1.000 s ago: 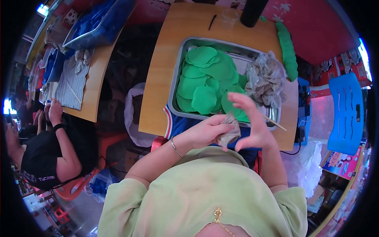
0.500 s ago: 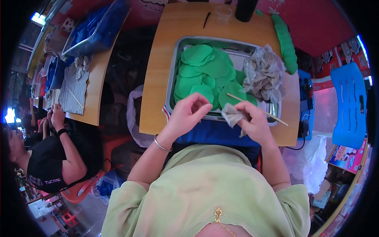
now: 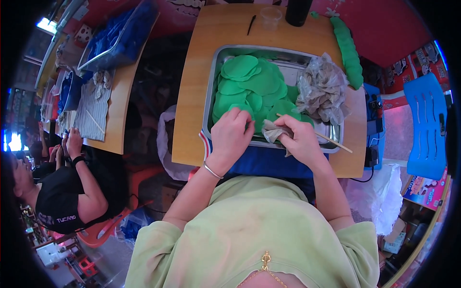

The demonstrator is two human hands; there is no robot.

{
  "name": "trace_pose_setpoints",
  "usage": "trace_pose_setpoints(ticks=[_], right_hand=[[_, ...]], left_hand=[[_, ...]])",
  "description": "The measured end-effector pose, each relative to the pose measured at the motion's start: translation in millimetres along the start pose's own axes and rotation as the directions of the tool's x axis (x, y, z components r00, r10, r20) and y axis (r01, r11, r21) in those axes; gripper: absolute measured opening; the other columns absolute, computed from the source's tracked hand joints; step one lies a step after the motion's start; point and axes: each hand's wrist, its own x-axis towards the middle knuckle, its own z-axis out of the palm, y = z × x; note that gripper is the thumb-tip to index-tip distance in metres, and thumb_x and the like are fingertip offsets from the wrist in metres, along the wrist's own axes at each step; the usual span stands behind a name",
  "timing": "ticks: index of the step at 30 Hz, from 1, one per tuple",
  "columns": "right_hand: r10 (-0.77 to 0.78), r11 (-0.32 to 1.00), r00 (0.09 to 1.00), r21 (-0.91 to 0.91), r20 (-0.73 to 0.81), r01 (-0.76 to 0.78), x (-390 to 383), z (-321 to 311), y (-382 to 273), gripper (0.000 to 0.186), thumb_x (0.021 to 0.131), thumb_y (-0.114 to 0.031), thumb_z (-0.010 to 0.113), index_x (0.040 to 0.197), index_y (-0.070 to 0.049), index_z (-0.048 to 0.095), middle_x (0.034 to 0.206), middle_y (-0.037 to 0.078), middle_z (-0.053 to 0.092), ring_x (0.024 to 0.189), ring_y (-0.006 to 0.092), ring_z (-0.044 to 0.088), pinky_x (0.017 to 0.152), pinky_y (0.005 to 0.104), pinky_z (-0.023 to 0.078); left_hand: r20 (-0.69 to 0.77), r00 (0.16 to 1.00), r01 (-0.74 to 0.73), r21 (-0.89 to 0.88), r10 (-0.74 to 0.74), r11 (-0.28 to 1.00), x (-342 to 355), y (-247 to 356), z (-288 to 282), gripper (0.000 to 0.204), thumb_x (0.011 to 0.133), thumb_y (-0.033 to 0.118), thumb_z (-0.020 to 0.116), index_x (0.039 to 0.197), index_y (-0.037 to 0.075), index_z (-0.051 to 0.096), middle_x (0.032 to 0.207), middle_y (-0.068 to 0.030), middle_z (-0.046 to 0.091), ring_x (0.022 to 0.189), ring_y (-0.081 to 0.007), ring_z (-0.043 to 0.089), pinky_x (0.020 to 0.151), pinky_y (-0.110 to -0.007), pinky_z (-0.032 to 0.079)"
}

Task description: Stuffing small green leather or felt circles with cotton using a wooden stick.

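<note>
A metal tray [image 3: 211,91] holds a heap of thin green round pieces [image 3: 261,79], overlapping one another. My left hand [image 3: 233,132] is over the tray's near left part, fingers bent and pressed together against the green pieces; whether one is pinched between them is hidden. In my right hand [image 3: 302,137], at the tray's near edge, are a crumpled greyish, thin, soft piece [image 3: 273,131] and a slender wooden stick [image 3: 336,144]. The stick slants across the palm, its far tip over the green pieces. A crumpled greyish bundle in clear plastic [image 3: 322,89] rests in the tray's right side.
A long green roll [image 3: 348,53] lies along the table's right edge. At the back are a dark cylinder [image 3: 297,12], a clear cup [image 3: 271,18] and a small black stick [image 3: 251,25]. Another person [image 3: 72,192] sits at a table on the left; a blue chair [image 3: 425,127] is at right.
My left hand has moved from hovering open at the tray's near edge to the green pieces, fingers closing. My right hand has shifted slightly, still holding the greyish piece and the stick.
</note>
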Motion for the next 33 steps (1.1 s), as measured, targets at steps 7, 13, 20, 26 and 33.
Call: trace_pose_setpoints(ticks=[7, 13, 20, 26, 33], right_hand=[[0.064, 0.994, 0.987, 0.074, 0.146, -0.075, 7, 12, -8, 0.014, 0.076, 0.002, 0.057, 0.09, 0.001, 0.061, 0.093, 0.006, 0.063, 0.061, 0.0066, 0.054, 0.056, 0.0221, 0.045], [0.158, 0.936, 0.964, 0.278, 0.215, -0.215, 13, 20, -17, 0.01, 0.073, 0.0, 0.063, 0.083, 0.0, 0.061, 0.102, 0.009, 0.062, 0.064, 0.006, 0.054, 0.055, 0.0203, 0.043], [0.078, 0.873, 0.986, 0.467, 0.146, -0.138, 15, 27, 1, 0.014, 0.076, -0.001, 0.065, 0.086, -0.002, 0.054, 0.093, 0.005, 0.062, 0.076, 0.0057, 0.055, 0.065, 0.0205, 0.044], [0.047, 0.927, 0.998, 0.37, 0.028, -0.054, 13, 24, -15, 0.017, 0.078, 0.001, 0.06, 0.093, -0.003, 0.053, 0.085, 0.004, 0.062, 0.077, 0.0083, 0.057, 0.066, 0.0242, 0.046], [-0.07, 0.982, 0.996, 0.17, -0.046, 0.077, 10, 24, -18, 0.018, 0.076, 0.002, 0.058, 0.093, -0.004, 0.056, 0.081, 0.008, 0.062, 0.071, 0.0145, 0.06, 0.062, 0.0259, 0.046]], left_hand=[[-0.004, 0.998, 0.063, -0.36, -0.069, 0.931, -10, -13, -9, 0.006, 0.078, 0.001, 0.065, 0.082, 0.001, 0.06, 0.076, -0.0084, 0.059, 0.062, -0.0166, 0.056, 0.055, -0.027, 0.043], [0.146, 0.967, 0.254, -0.616, -0.208, 0.745, -14, -8, -17, 0.005, 0.082, 0.001, 0.061, 0.085, -0.001, 0.058, 0.077, -0.0097, 0.059, 0.068, -0.0164, 0.059, 0.056, -0.026, 0.046], [0.24, 0.953, 0.304, -0.769, -0.187, 0.563, -16, -10, -13, 0.006, 0.086, 0.003, 0.059, 0.09, -0.001, 0.057, 0.08, -0.0039, 0.059, 0.067, -0.0088, 0.056, 0.057, -0.021, 0.044], [0.301, 0.923, 0.371, -0.862, -0.241, 0.345, -20, -6, -11, 0.006, 0.089, 0.006, 0.058, 0.092, 0.001, 0.057, 0.081, 0.0027, 0.056, 0.066, -0.0006, 0.047, 0.055, -0.016, 0.038], [0.222, 0.938, 0.294, -0.917, -0.267, 0.27, -19, 0, -8, 0.007, 0.09, 0.007, 0.058, 0.092, 0.001, 0.056, 0.082, 0.0026, 0.054, 0.068, -0.0011, 0.047, 0.058, -0.016, 0.038]])
